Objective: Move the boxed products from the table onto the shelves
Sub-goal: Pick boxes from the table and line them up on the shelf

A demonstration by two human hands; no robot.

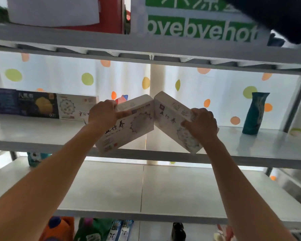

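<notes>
I hold two white printed boxes up at the middle shelf (41, 133) of a grey rack. My left hand (103, 113) grips the top end of the left white box (128, 126), which tilts to the right. My right hand (202, 124) grips the right white box (170, 115), which tilts to the left. The two boxes meet at their upper corners above the shelf's front edge. On the left of this shelf stand a dark blue box (24, 103) and another white box (73, 107), upright against the back.
A teal vase (255, 113) stands at the right of the middle shelf. The shelf above carries a green and white box (198, 18) and a red one (111, 14). The lower shelf (146, 188) is bare in the middle. Bottles and packets show below it.
</notes>
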